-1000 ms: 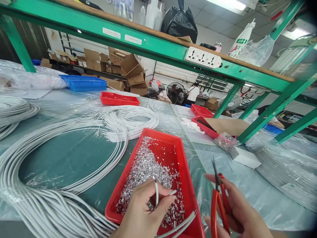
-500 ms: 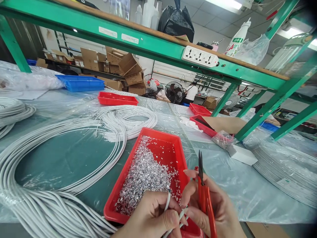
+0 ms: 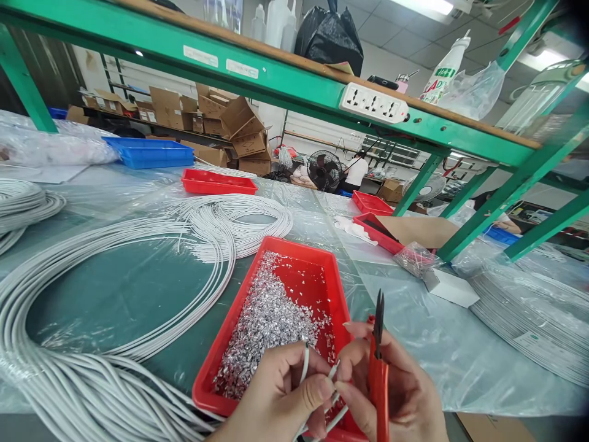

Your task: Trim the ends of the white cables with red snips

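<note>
My left hand [image 3: 280, 396] is closed in a pinch on thin white cables [image 3: 305, 363], and one dark-tipped end stands up between its fingers. In my right hand [image 3: 407, 387] rests a pair of snips [image 3: 378, 374] with red handles, their dark pointed blades aimed upward. The thumb and forefinger of that hand meet close to a cable end beside my left thumb. Both hands are over the near end of a red tray [image 3: 339, 288], which holds a heap of small silver foil-like scraps [image 3: 262, 325].
Coiled white cables [image 3: 18, 313] lie to the left, with a smaller coil [image 3: 264, 212] behind the tray. A blue tray [image 3: 151, 153] and another red tray [image 3: 218, 183] stand farther back. A green shelf beam [image 3: 285, 83] crosses overhead. At right lie grey cables [image 3: 519, 325].
The snips have turned more upright and shifted slightly right and down. The cable ends have moved a little left and up, and a cable tip now shows between my hands.
</note>
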The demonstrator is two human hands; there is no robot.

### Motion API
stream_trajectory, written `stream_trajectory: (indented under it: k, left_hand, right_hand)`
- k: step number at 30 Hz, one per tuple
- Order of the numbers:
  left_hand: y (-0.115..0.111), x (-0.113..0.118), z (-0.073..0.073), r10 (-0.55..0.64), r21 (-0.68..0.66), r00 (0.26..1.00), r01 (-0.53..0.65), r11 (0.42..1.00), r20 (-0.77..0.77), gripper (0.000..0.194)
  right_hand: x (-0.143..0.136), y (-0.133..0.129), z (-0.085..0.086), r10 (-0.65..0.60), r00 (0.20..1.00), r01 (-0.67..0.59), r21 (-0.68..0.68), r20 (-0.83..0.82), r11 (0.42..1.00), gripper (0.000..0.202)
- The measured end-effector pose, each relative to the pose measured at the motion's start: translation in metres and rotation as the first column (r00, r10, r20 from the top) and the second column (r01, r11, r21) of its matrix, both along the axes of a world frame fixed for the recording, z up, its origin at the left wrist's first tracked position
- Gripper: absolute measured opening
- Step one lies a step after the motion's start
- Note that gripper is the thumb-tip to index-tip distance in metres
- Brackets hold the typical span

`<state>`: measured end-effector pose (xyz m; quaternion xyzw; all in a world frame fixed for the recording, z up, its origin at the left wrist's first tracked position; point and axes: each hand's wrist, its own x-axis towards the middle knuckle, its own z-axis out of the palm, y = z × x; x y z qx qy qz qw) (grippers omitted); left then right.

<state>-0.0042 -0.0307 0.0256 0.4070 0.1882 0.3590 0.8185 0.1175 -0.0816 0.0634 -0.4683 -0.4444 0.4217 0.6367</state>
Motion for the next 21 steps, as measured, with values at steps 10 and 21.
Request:
stream_trajectory:
  k: [10,21]
  left_hand:
    - [0.01,0.0,-0.011,-0.19,0.059,0.963,0.182,0.982,0.193,0.033]
    - [0.002,0.005,-0.009,-0.007,0.05,1.0,0.007,0.999,0.015,0.038]
  right_hand:
    - [0.019,0.005,-0.003,0.074,0.913,-0.057,-0.055,0.402,0.997,0.023]
    - [0.017,0.007,-0.004,-0.189,0.611,-0.018,0.253,0.769,0.967,0.022]
